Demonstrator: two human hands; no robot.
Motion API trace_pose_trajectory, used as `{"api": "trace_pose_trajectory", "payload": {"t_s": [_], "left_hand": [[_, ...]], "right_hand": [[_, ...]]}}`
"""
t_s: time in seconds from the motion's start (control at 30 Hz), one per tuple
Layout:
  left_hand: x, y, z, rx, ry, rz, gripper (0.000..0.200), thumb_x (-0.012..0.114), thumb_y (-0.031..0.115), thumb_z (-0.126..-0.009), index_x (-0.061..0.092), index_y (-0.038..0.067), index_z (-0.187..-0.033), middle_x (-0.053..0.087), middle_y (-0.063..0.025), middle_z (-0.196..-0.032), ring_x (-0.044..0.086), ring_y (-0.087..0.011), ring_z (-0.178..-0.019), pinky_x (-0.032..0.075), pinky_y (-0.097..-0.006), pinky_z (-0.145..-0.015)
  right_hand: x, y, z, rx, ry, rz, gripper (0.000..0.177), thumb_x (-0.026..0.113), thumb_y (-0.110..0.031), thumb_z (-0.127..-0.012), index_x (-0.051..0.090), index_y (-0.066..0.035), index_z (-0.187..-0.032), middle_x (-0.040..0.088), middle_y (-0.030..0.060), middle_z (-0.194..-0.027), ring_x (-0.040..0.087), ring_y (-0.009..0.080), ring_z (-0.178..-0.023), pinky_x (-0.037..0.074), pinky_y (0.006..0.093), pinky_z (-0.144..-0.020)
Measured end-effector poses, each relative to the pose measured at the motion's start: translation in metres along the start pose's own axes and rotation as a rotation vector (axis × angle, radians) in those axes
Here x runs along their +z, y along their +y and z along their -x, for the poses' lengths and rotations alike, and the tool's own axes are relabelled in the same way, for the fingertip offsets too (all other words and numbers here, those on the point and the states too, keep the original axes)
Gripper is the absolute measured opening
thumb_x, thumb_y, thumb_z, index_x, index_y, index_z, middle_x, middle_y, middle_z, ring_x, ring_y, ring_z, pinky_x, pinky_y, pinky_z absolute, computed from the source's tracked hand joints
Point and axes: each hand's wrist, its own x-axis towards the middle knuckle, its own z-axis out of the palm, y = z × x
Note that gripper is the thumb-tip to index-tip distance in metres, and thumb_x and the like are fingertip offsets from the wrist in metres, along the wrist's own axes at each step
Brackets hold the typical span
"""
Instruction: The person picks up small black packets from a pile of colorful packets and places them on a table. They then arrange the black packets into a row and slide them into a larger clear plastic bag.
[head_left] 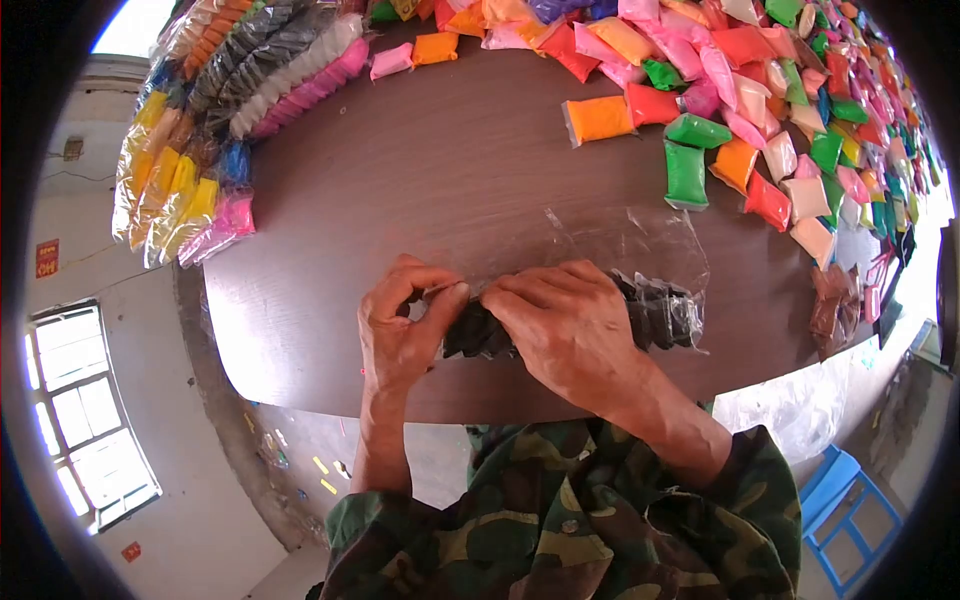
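Observation:
A row of small black packets [665, 315] lies near the front edge of the table inside a clear plastic bag [685, 245]. My left hand [400, 325] is at the row's left end, with thumb and forefinger pinched together on the bag's edge. My right hand [570, 320] rests over the middle of the row, its fingers curled down around the bagged packets. The packets under my right palm are hidden. To the right of that hand, the bag's loose film spreads over the tabletop.
A large heap of colourful packets [740, 90] covers the table's [400, 190] far right. Long clear bags of sorted packets [175, 200] are stacked at the left. A brown packet [837, 305] lies at the right edge. Beyond it, a blue stool [850, 510] stands on the floor.

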Motion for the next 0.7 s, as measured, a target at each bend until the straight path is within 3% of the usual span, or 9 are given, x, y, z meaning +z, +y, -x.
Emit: {"api": "trace_pose_trajectory", "payload": {"t_s": [0.03,0.23,0.43,0.57,0.7], "left_hand": [[0.000,-0.001,-0.002,0.103,-0.022,0.024,0.017,0.080,0.000,-0.091,0.076,0.002,-0.108,0.072,-0.0038,-0.096,0.067,-0.0097,-0.087,0.053,-0.0243,-0.077],[-0.006,0.005,0.003,-0.105,-0.041,0.346,0.011,0.075,-0.001,-0.095,0.077,0.001,-0.106,0.077,-0.0094,-0.115,0.070,-0.0121,-0.098,0.056,-0.0268,-0.085],[-0.016,0.008,0.004,-0.143,-0.113,0.394,0.010,0.073,0.000,-0.096,0.078,-0.001,-0.104,0.077,-0.0112,-0.115,0.069,-0.0127,-0.101,0.055,-0.0275,-0.088],[-0.021,0.007,0.004,-0.124,-0.177,0.415,0.009,0.074,-0.002,-0.092,0.079,-0.001,-0.100,0.078,-0.0131,-0.114,0.070,-0.0181,-0.109,0.055,-0.0335,-0.096],[-0.030,0.003,0.001,-0.034,-0.246,0.350,0.012,0.074,-0.005,-0.087,0.078,-0.002,-0.099,0.078,-0.0158,-0.114,0.072,-0.0257,-0.116,0.054,-0.0395,-0.102]], "right_hand": [[-0.001,-0.001,0.000,0.007,-0.006,-0.007,0.012,0.068,-0.012,-0.085,0.066,-0.010,-0.096,0.071,0.0053,-0.089,0.072,0.0257,-0.088,0.049,0.0419,-0.081],[0.000,-0.001,0.000,0.014,-0.002,-0.007,0.008,0.068,-0.013,-0.084,0.064,-0.010,-0.090,0.069,0.0053,-0.084,0.072,0.0272,-0.087,0.050,0.0435,-0.081],[0.000,-0.001,0.001,0.019,-0.004,0.011,0.008,0.069,-0.012,-0.083,0.065,-0.010,-0.091,0.070,0.0053,-0.084,0.072,0.0274,-0.086,0.051,0.0430,-0.081],[0.003,0.000,0.000,0.026,0.017,0.020,0.009,0.070,-0.009,-0.082,0.066,-0.009,-0.090,0.070,0.0063,-0.082,0.071,0.0281,-0.084,0.051,0.0436,-0.079],[0.003,0.000,0.001,0.057,0.012,0.017,0.018,0.073,-0.007,-0.085,0.065,-0.009,-0.100,0.070,0.0075,-0.080,0.072,0.0294,-0.081,0.052,0.0440,-0.077]]}}
